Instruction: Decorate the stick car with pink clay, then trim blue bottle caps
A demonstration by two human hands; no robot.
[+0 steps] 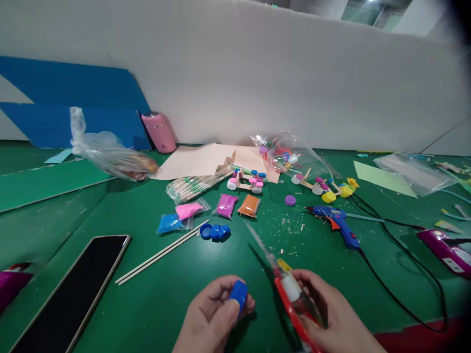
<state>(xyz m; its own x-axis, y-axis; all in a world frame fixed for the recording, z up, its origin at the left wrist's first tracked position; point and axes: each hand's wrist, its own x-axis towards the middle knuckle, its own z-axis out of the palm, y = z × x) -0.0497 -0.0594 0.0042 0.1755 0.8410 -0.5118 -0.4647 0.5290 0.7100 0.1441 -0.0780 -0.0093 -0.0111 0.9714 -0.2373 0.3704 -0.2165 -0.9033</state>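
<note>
The bottom edge cuts off the rear of the slim red-and-clear plastic tool (290, 294), its kind hard to make out; the right hand (333, 314) has its grip closed around it over the green tabletop (162, 304). Its long axis runs diagonally, thin tip pointing up-left. The left hand (211, 316) pinches a small blue plastic cap (239, 292), half hidden by fingers, beside it

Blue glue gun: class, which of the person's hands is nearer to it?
Right. The right hand, gripping a red tool, is nearer the camera than the blue glue gun, slightly left of it; the left hand, pinching a blue cap, sits farther left.
</note>
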